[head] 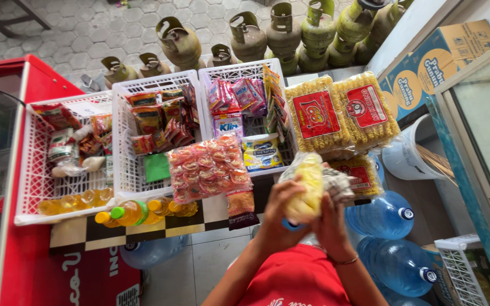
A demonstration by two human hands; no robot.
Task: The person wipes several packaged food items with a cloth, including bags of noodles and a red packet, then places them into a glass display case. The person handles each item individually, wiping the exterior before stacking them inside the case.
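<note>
Both my hands are raised in front of my red shirt and hold a clear plastic bag of pale yellow snacks. My left hand grips the bag's left side and bottom. My right hand, with a thin bracelet at the wrist, closes on its right side, next to crumpled grey-white plastic. The bag hovers at the front edge of a checkered counter, just right of a large clear bag of red-and-orange packets.
Three white plastic baskets of snack and sachet packets stand on the counter, with yellow noodle packs at the right and oil bottles in front. Green gas cylinders line the floor behind. Blue water jugs stand below right; a red chest freezer is left.
</note>
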